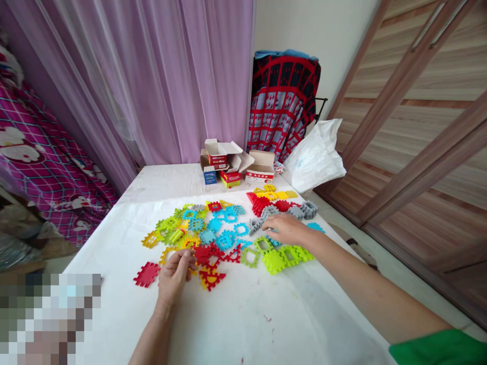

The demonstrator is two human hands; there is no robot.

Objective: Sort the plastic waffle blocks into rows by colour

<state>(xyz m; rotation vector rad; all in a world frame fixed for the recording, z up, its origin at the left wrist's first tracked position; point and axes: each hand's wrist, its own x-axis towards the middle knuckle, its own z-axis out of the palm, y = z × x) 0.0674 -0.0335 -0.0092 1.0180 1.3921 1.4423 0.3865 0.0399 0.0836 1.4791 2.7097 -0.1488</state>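
My left hand (176, 271) is closed, its thumb lying along the curled fingers. Red notched building tiles (202, 253) are right beside its fingertips; what the fingers hold, if anything, is hidden. A single red square tile (147, 274) lies to its left. My right hand (285, 229) reaches over the right side of the table with fingers stretched out, just above blue tiles (273, 240) that it partly covers. Grey tiles (269, 211) lie behind it and lime-green tiles (283, 257) in front. Light-blue tiles (225, 240) are scattered between the hands.
Yellow-green tiles (167, 224) spread at the left of the pile. Red tiles (262, 206) and yellow tiles (286, 194) lie at the back right. Opened small cardboard boxes (259, 170) stand at the far end, near a white plastic bag (315, 157). A wooden wardrobe (429, 126) is on the right.
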